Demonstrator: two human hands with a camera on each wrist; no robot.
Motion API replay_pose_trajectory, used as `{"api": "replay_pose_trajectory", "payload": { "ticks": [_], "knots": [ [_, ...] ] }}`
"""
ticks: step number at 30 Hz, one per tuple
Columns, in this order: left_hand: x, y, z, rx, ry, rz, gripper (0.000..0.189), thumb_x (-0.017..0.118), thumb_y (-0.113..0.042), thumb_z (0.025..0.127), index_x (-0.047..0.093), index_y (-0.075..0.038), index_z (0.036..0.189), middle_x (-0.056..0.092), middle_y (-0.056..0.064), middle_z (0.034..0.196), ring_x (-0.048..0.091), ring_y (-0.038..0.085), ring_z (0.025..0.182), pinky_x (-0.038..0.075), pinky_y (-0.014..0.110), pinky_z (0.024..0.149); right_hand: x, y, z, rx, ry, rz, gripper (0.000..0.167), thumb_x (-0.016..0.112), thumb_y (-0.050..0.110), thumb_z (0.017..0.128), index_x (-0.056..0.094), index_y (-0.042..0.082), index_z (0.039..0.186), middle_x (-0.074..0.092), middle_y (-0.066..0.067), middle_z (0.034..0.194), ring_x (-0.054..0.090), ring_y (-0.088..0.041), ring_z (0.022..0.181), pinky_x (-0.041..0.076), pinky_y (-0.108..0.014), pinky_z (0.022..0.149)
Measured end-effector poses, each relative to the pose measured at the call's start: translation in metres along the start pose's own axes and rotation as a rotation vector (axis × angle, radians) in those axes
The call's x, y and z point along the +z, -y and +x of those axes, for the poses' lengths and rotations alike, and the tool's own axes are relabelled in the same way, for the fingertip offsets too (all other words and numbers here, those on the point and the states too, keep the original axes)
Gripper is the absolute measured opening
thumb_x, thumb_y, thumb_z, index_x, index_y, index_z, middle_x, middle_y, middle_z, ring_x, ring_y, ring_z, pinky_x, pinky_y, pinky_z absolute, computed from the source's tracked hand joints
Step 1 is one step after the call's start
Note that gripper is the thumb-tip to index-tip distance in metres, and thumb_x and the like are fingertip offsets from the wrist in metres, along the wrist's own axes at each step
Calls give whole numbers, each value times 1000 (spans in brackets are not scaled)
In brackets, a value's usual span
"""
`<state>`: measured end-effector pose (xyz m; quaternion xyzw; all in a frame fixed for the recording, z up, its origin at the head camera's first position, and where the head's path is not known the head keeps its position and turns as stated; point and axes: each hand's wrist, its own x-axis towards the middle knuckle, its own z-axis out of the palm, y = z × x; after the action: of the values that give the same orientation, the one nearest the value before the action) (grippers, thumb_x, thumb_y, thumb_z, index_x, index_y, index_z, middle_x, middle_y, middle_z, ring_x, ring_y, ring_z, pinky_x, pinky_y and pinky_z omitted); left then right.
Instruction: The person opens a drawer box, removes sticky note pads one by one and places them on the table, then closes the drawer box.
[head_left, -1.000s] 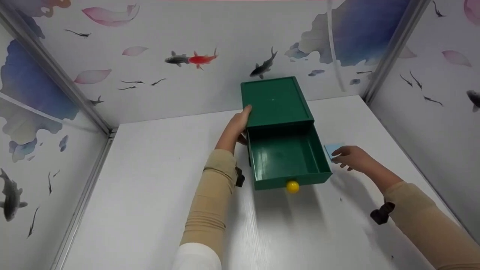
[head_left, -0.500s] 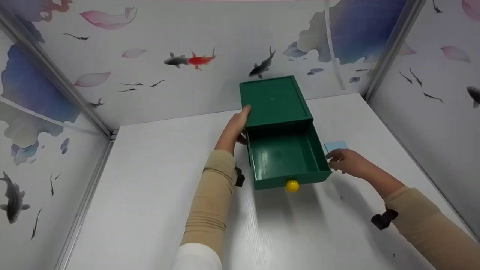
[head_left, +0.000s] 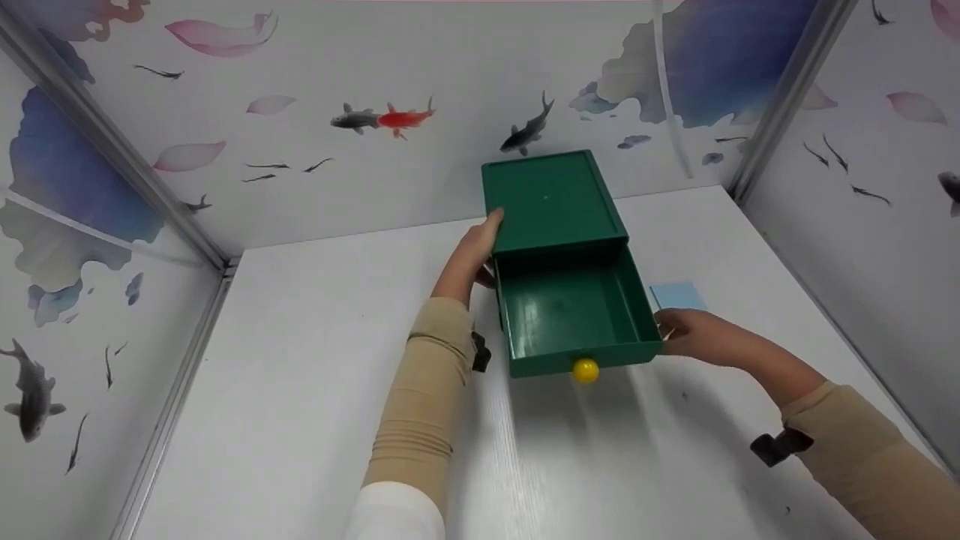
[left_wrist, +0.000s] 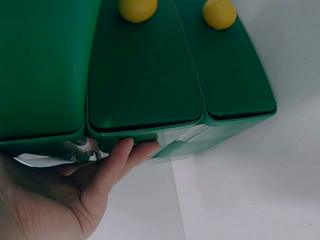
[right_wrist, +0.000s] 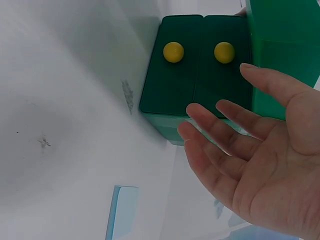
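A green drawer cabinet [head_left: 551, 199] stands on the white table with its top drawer [head_left: 566, 315] pulled out; the inside of this drawer looks bare. A yellow knob [head_left: 585, 371] sits on the drawer's front. Two lower drawers, pushed in, show their yellow knobs [left_wrist: 219, 13] in the left wrist view. My left hand [head_left: 477, 244] rests along the cabinet's left side, thumb near the top edge, fingers fairly straight against the wall. At the pulled-out drawer's right front corner is my right hand [head_left: 705, 337], its fingers loosely spread [right_wrist: 225, 137]. Whether its fingertips touch the drawer I cannot tell.
A light blue pad of paper [head_left: 679, 295] lies on the table [head_left: 300, 390] to the right of the cabinet, just beyond my right hand. White walls [head_left: 420, 60] painted with fish and petals enclose the table at the back and both sides.
My right hand has moved slightly toward me, from over the blue pad to the drawer's front right corner, uncovering more of the pad. Left hand, cabinet and drawer look unmoved.
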<state>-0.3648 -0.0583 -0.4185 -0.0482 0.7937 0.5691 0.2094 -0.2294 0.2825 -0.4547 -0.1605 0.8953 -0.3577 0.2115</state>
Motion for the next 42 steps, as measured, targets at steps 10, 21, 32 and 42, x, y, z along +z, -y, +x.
{"api": "replay_pose_trajectory", "payload": {
  "ticks": [10,21,32,42],
  "knots": [
    [-2,-2,1,-33,18,-8,84,29,-71,94,39,-5,146,52,24,117,64,37,92,57,46,67,4,11,-8,-25,54,-70,68,74,42,87,50,2,136,60,-10,122,54,-34,112,51,-50,87],
    [-2,-1,3,-19,28,-8,84,29,-70,94,42,-3,143,53,24,115,62,36,95,57,47,67,7,11,-8,-66,55,0,67,69,43,90,48,2,139,60,-9,121,54,-30,113,49,-52,91],
    [0,0,1,-7,10,-14,82,29,-69,94,41,-6,145,52,22,118,62,35,96,57,46,67,5,14,-6,-73,33,-39,67,70,44,89,50,0,136,62,-9,118,55,-31,112,48,-54,91],
    [-3,-1,2,-20,28,-14,85,29,-71,94,41,-4,144,53,24,116,64,38,94,57,47,68,3,12,-1,-82,20,-30,67,70,44,89,51,1,136,62,-8,119,55,-30,112,49,-54,91]
  ]
}}
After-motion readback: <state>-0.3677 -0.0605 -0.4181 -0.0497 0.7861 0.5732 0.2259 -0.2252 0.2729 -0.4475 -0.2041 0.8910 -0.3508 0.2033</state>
